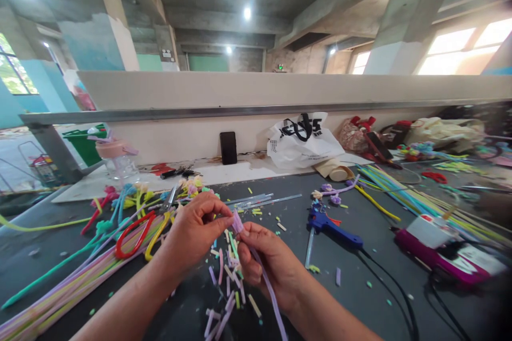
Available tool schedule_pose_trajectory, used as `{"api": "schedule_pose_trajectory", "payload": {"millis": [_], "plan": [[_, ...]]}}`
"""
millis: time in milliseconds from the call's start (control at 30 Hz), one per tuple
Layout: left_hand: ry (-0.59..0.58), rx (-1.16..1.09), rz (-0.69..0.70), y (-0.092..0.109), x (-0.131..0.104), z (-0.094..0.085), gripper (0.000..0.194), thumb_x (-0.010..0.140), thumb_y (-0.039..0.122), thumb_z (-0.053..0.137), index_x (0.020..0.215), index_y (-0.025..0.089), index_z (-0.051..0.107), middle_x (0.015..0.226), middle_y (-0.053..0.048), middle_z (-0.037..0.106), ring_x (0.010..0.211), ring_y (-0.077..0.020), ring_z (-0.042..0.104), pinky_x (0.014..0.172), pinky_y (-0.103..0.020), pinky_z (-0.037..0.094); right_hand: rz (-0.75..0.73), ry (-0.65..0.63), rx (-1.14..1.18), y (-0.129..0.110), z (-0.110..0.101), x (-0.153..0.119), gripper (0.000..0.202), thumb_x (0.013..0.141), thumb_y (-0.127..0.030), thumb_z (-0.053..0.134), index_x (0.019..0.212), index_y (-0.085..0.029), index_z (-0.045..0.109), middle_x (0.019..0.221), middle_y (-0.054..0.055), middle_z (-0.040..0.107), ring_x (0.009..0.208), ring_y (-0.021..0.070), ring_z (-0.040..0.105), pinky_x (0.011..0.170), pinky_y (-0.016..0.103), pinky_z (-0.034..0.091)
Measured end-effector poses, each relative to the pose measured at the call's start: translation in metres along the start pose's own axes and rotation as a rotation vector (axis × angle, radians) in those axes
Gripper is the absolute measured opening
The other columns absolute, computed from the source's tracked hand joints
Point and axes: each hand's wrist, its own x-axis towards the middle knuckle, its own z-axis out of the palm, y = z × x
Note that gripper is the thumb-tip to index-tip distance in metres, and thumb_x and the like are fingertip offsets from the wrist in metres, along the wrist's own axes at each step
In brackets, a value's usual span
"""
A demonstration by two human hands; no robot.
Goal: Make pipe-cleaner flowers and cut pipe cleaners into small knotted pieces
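Note:
Between my two hands is a lilac pipe cleaner (272, 298), its upper end bunched into a small lilac tuft. My left hand (200, 224) pinches the tuft's top from the left with thumb and fingertips. Just below, my right hand (264, 250) grips the base of the tuft, and the long stem hangs down past the palm. Short cut pipe cleaner pieces (221, 266) in lilac, green, yellow and pink lie scattered under the hands. Scissors with red and yellow handles (136, 235) rest on a bundle of long pipe cleaners (64, 298) beside my left wrist.
A blue glue gun (340, 232) lies to the right, its cord trailing forward. Clear glue sticks (276, 200) are behind the hands. Further right sits a purple power strip (432, 258). A bottle (118, 162), a phone (228, 147) and a white bag (302, 144) line the back.

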Motion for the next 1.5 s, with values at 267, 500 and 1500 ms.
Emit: {"api": "schedule_pose_trajectory", "payload": {"millis": [267, 500, 1500], "plan": [[-0.009, 0.056, -0.018, 0.002, -0.001, 0.000, 0.007, 0.071, 0.022, 0.059, 0.065, 0.019, 0.061, 0.070, 0.000, 0.056, 0.068, -0.0133, 0.050, 0.062, -0.026, 0.039, 0.000, 0.033, -0.044, -0.002, 0.000, 0.001, 0.015, 0.071, -0.023, 0.063, 0.071, -0.015, 0.050, 0.045, -0.005, 0.053, 0.029, 0.0009, 0.032, 0.031, 0.013, 0.021], [-0.017, 0.083, -0.013, 0.006, -0.001, -0.004, 0.009, 0.072, 0.021, 0.057, 0.064, 0.019, 0.060, 0.069, 0.000, 0.056, 0.067, -0.0130, 0.051, 0.065, -0.027, 0.041, 0.004, 0.036, -0.030, -0.002, -0.003, 0.002, 0.014, 0.072, -0.023, 0.062, 0.070, -0.016, 0.050, 0.046, -0.006, 0.053, 0.029, 0.0010, 0.033, 0.032, 0.013, 0.020], [-0.957, 0.584, -0.586, -0.077, -0.002, -0.037, 0.022, 0.050, 0.023, 0.067, 0.036, 0.018, 0.051, 0.033, 0.001, 0.046, 0.035, -0.0147, 0.047, 0.044, -0.028, 0.040, -0.002, 0.014, 0.081, -0.012, -0.009, 0.006, 0.008, 0.073, -0.015, 0.060, 0.068, -0.011, 0.056, 0.046, -0.005, 0.051, 0.032, 0.0005, 0.033, 0.032, 0.012, 0.026]]}}
